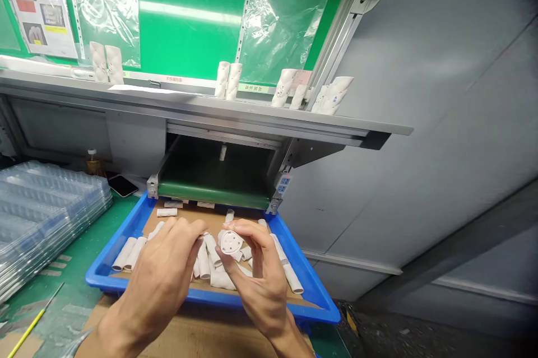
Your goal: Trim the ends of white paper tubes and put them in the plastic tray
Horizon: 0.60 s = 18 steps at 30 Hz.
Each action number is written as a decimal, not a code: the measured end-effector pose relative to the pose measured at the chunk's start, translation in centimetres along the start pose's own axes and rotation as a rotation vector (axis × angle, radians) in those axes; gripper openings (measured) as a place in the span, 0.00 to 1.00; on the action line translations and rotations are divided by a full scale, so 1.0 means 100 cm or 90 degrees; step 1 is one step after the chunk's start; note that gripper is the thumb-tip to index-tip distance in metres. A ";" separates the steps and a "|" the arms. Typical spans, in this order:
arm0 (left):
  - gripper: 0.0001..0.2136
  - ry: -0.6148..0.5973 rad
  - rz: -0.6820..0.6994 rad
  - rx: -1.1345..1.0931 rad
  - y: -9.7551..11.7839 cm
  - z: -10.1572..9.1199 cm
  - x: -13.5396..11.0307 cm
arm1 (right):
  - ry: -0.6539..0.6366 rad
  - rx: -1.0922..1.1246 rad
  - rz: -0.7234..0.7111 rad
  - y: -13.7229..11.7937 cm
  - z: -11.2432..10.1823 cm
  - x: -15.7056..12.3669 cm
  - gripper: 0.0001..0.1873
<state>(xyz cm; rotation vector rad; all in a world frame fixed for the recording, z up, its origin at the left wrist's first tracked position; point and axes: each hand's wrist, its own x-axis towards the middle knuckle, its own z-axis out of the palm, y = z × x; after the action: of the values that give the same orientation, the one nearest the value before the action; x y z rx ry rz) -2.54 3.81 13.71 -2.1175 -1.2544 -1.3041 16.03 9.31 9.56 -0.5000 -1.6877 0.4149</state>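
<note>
Grey wall (420,94) fills the R side. Green board (193,16) up top, w/ clear plastic sheets over parts of it & a printed sheet (44,8) at far L. Metal shelf (189,105) runs along below it; several white twisted tubes (283,88) stand on it, some in pairs. Green desk (69,268) at lower L.

Under the shelf, mid pic: dark green conveyor belt (210,179), one small white tube (222,152) upright on it. Its near end is over the back edge of a blue tray (311,285), lined w/ brown card. Stack of clear plastic trays (46,207) on desk, L of the blue tray.

Both hands are over the blue tray. R hand (264,268) grips a white round piece (231,242) b/w thumb & fingers, its face w/ small holes turned to the camera. L hand (162,268) is just beside, fingers bent in, back of hand to the camera; can't tell if it's holding anything, as the fingertips are partly hidden.

Black phone (123,185) lies behind the clear stack, small bottle (94,163) near it. White tubes (292,278) lie loose in the blue tray, around & below the hands. Thin yellow stick (31,324) on desk, lower L.
</note>
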 end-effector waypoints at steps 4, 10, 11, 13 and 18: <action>0.17 -0.060 0.018 0.010 -0.001 -0.003 -0.001 | -0.002 -0.002 -0.017 -0.001 -0.001 0.001 0.20; 0.15 -0.063 0.032 -0.059 0.003 -0.002 0.000 | -0.023 -0.005 -0.048 -0.003 -0.002 0.002 0.23; 0.15 -0.064 0.032 -0.070 0.003 -0.001 0.000 | -0.029 -0.006 -0.054 -0.003 -0.002 0.002 0.23; 0.14 -0.068 0.028 -0.086 0.003 -0.001 0.000 | -0.035 -0.007 -0.060 -0.003 -0.002 0.001 0.25; 0.14 -0.062 0.024 -0.125 0.001 -0.001 -0.002 | -0.043 -0.010 -0.077 -0.003 -0.002 0.001 0.26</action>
<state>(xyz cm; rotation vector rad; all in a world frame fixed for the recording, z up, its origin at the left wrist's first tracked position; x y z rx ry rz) -2.57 3.56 13.61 -2.3546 -1.1588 -1.3731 16.18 9.16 9.84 -0.3967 -1.7777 0.3330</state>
